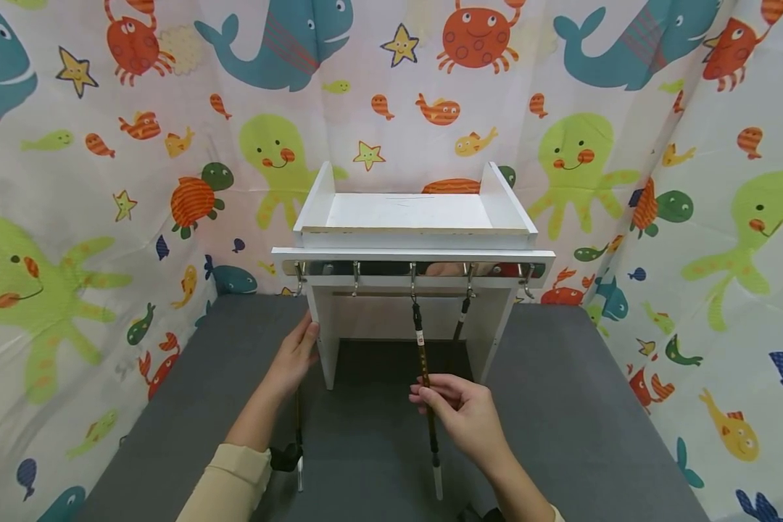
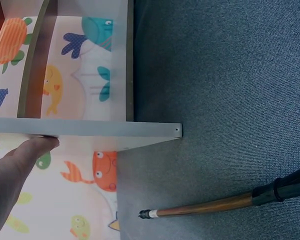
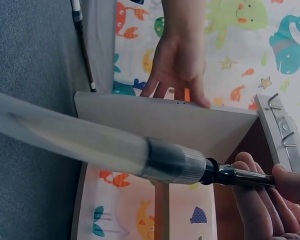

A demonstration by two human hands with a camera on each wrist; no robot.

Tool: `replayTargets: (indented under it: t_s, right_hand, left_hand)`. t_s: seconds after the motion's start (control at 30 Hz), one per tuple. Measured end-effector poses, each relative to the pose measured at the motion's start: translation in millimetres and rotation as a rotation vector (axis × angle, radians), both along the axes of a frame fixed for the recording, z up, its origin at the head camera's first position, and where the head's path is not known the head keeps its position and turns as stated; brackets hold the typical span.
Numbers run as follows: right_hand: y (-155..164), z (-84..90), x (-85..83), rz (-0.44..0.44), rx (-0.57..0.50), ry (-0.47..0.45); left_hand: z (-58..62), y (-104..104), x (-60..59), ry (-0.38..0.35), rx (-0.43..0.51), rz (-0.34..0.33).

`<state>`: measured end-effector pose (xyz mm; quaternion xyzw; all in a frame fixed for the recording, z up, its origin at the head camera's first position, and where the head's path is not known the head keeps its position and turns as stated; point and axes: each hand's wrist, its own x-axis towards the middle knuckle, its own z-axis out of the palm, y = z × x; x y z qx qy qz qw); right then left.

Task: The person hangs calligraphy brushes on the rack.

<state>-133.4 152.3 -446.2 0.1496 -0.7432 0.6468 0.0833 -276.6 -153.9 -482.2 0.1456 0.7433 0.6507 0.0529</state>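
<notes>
Under the middle hook (image 1: 413, 275) of the white shelf (image 1: 417, 257), my right hand (image 1: 460, 417) pinches a brush (image 1: 433, 435) between thumb and fingers. The brush's long axis runs nearly upright, capped tip down, top end at the hook. My left hand (image 1: 293, 355), farther from it, rests straight-fingered against the left side panel (image 1: 327, 348); a second brush (image 2: 215, 204) lies outside, on the gray surface (image 1: 581, 406).

Cream sleeves (image 1: 218, 494) clothe the arms, the left cuff (image 1: 244, 462) creased, black gear (image 1: 284, 458) beside it.
</notes>
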Motion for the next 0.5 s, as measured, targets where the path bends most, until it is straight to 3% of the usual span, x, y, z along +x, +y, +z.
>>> replayTargets:
  t_s: [0.3, 0.5]
  right_hand:
    - [-2.3, 0.4, -4.4, -0.009, 0.000, 0.003]
    - [-3.8, 0.3, -8.0, -0.014, 0.004, 0.009]
  left_hand:
    - [-1.7, -1.2, 0.6, 0.004, -0.002, 0.006]
    - [4.0, -0.1, 2.7, -0.006, -0.004, 0.009]
